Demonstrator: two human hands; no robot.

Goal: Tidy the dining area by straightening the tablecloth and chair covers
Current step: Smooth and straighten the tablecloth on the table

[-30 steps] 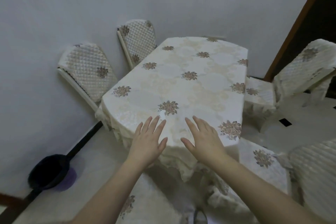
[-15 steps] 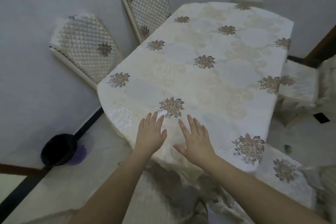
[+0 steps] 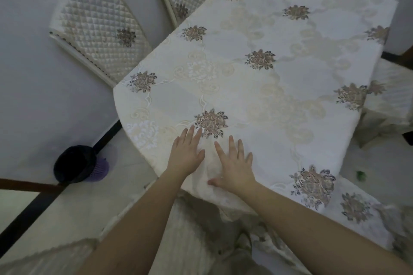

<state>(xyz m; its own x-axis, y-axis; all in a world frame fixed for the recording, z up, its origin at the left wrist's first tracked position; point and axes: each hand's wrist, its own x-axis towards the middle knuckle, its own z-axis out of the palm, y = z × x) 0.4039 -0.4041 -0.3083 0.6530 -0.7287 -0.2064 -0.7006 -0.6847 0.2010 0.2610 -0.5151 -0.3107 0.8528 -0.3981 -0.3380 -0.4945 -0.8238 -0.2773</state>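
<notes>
Now: both hands flat on tablecloth

Left hand [image 3: 186, 154] and right hand [image 3: 234, 163] lie side by side, fingers straight and spread, holding nothing, pressing the tablecloth [image 3: 268, 73] at the surface's near edge. Two quilted chair covers [image 3: 98, 29] stand far left by the wall.

A plain pale wall [image 3: 44, 78] meets a light tiled floor [image 3: 73, 212] along a dark skirting strip [image 3: 107, 136], where a dark bin [image 3: 74, 164] stands beside a small purple basket [image 3: 100, 168].
</notes>
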